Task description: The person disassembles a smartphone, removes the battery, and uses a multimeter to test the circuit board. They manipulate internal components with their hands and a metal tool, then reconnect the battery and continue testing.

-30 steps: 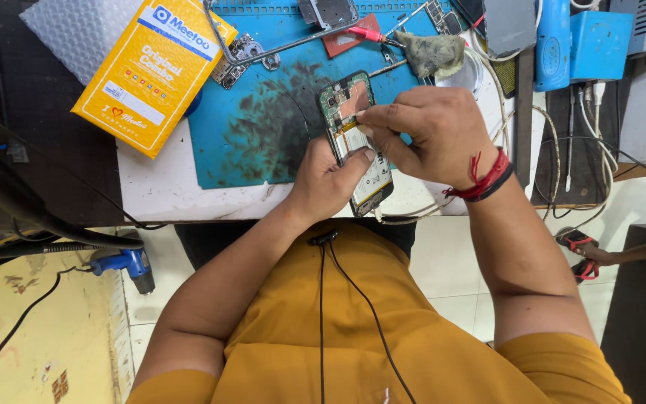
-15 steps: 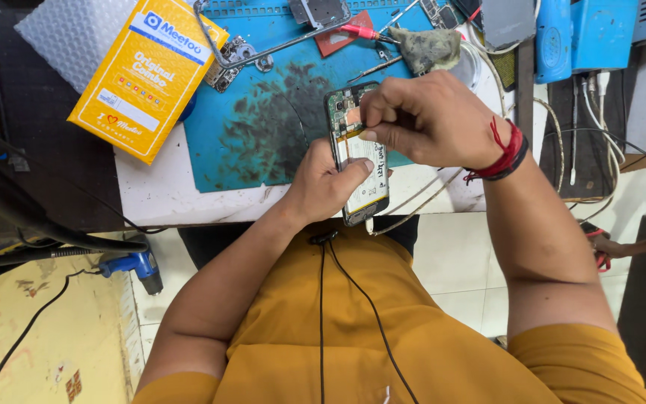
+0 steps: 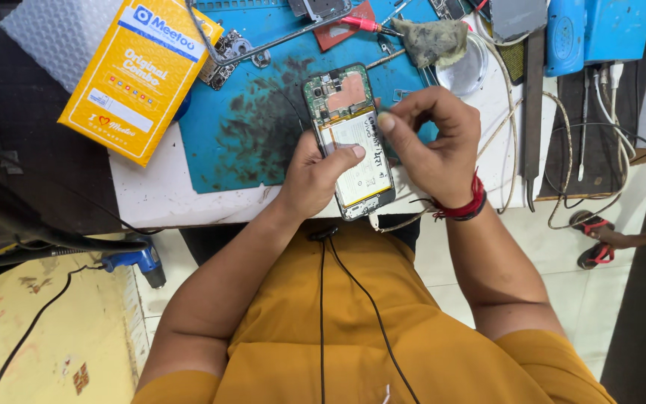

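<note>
The blue work mat (image 3: 263, 120) is seen spread across the counter (image 3: 151, 202), and the opened phone (image 3: 349, 142) is now held lower and nearer the body than half a second ago, over the mat's near edge. Its back cover is off, with the pale battery and the green board at the top laid bare.

The left hand (image 3: 312, 176) is wrapped around the phone's left edge from below, the thumb laid across the battery; that grip is closed firmly on the phone. The right hand (image 3: 431, 146) has been drawn back off the upper part of the phone to its right side, fingertips pinched together just beside the battery. It is judged that something small has been lifted or peeled away, though this cannot be confirmed.

The yellow box (image 3: 140, 75) is left untouched at the mat's far left corner, a grey rag (image 3: 431, 41) at the far edge.

Whether the right pinch has anything in it cannot be told: the fingertips hide it. The phone's right edge is covered by that hand, and the tools along the top are cut off.
</note>
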